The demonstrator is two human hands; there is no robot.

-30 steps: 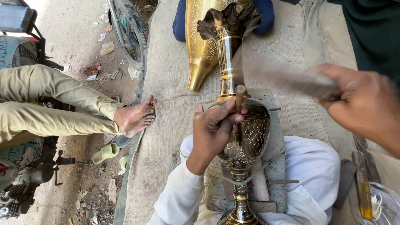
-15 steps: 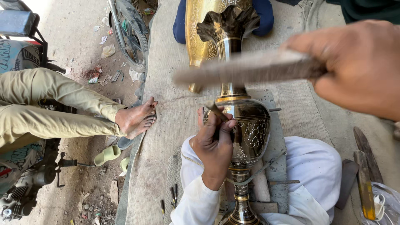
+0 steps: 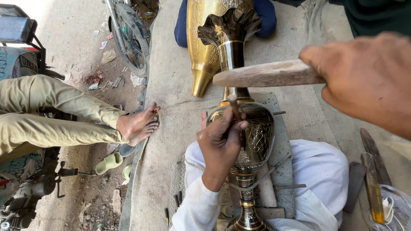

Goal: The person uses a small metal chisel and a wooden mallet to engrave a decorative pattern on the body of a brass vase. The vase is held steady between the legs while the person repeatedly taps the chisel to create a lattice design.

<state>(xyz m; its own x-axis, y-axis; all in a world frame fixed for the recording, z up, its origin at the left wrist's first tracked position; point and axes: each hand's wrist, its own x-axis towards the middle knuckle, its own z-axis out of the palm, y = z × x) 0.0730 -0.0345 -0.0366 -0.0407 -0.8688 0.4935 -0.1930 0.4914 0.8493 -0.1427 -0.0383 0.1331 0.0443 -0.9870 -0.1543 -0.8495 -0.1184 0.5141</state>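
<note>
Left hand (image 3: 220, 147) pins chisel (image 3: 234, 108) to vase (image 3: 250, 132) — right hand (image 3: 364, 79) grips mallet (image 3: 267, 73).

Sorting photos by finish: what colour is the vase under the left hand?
Dark with golden engraved patterns, the vase shows best in the head view.

The vase (image 3: 250, 137) is glossy engraved brass, dark-patterned; the mallet (image 3: 267, 73) is worn, matt wood; the mat (image 3: 171, 94) beneath is coarse woven cloth.
</note>
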